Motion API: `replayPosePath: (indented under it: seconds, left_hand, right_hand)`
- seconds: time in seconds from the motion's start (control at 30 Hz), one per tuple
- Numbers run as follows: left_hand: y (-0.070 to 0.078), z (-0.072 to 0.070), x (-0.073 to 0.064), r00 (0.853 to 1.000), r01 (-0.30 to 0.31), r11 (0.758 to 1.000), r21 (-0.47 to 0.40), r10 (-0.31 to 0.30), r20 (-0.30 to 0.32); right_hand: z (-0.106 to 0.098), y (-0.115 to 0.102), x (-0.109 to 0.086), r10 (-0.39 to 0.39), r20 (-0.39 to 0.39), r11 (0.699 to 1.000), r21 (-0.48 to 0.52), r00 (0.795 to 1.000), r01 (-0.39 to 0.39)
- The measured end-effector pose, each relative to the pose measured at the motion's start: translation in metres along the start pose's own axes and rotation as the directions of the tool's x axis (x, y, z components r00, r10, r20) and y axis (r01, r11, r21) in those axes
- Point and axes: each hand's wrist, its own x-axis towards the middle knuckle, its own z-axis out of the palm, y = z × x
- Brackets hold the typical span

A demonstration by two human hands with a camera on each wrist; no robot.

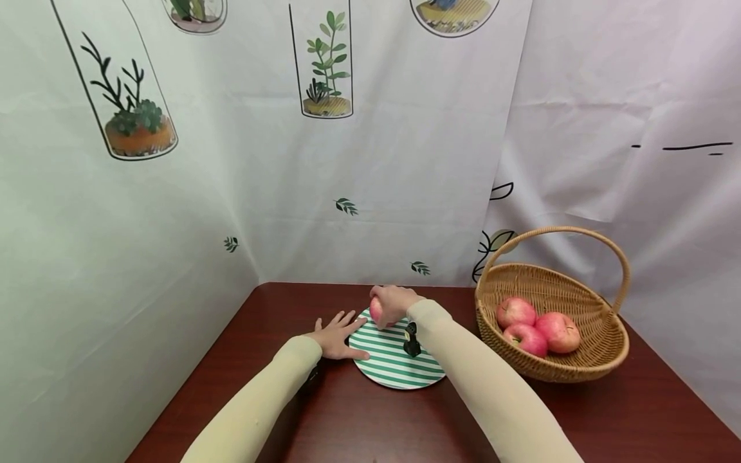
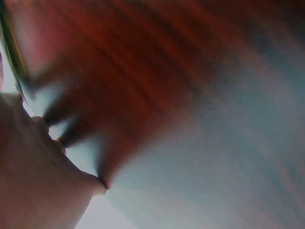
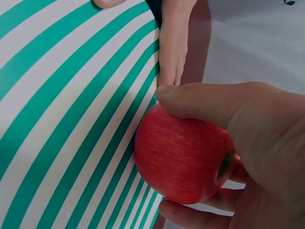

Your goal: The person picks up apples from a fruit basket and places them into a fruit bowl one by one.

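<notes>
My right hand grips a red apple at the far left part of a round mat with green and white stripes. In the right wrist view, thumb and fingers curl round the apple from opposite sides, and it is over or on the mat's edge; contact below cannot be told. Fingers spread, my left hand lies flat at the mat's left edge, its fingertips touching the rim. The left wrist view shows only part of that hand against the shiny tabletop.
A wicker basket with a tall handle stands on the right of the dark red-brown table. It holds three apples. A pale cloth with plant drawings hangs behind and along the sides.
</notes>
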Motion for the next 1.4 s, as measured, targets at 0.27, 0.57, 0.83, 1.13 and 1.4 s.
replayPosePath:
  seconds: [0.27,0.57,0.83,1.13,1.4]
  left_hand:
    - [-0.004,0.002,0.002,1.000,-0.007,1.000,-0.027,0.007,0.006]
    - [0.004,-0.006,-0.003,1.000,0.004,1.000,-0.003,-0.004,0.004]
    - [0.005,-0.005,-0.005,1.000,0.010,1.000,0.012,-0.010,0.010]
    - [0.004,-0.006,-0.005,1.000,0.004,1.000,0.006,-0.004,0.010]
    - [0.005,-0.005,-0.004,1.000,0.004,1.000,-0.007,-0.004,0.015]
  right_hand:
    - [0.001,-0.005,-0.001,-0.009,-0.025,1.000,0.005,1.000,0.009]
    - [0.002,-0.006,0.001,-0.006,-0.049,1.000,-0.009,0.999,0.006]
    - [0.006,-0.006,0.002,0.006,-0.049,1.000,-0.008,0.999,-0.006]
    - [0.008,-0.004,0.003,0.013,-0.058,1.000,0.020,0.998,-0.012]
    - [0.004,-0.004,0.000,0.000,-0.063,0.999,0.041,0.998,0.003]
